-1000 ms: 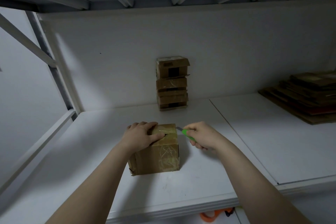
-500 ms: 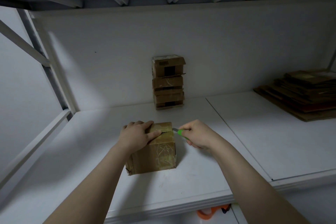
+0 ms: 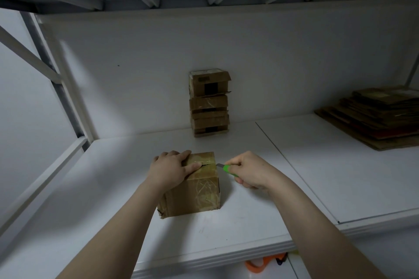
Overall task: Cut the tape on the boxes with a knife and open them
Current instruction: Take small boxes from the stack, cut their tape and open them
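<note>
Box (image 3: 192,192) of brown card, taped over, stands on the white shelf (image 3: 113,222) near its front edge, a little left of the middle. At far left we see a slanted white brace (image 3: 27,52) of the rack. Next comes our left hand (image 3: 170,170), laid flat on the left part of the box's top. Its fingers are straight and pressing down, and the thumb points right along the taped seam. A short dark slit shows in that seam just beyond the thumb tip.

Behind the box, against the back wall, a stack (image 3: 209,102) of small boxes stands upright, well apart from our hands. At the box's upper right edge we see the knife (image 3: 226,169). Its grey blade tip is at the end of the seam, though we cannot tell whether it touches. Our right hand (image 3: 251,170) has its fingers curled round the green handle. Below the shelf's front edge an orange object (image 3: 260,264) peeks out. At far right, flattened cardboard (image 3: 381,115) lies piled on the shelf.
</note>
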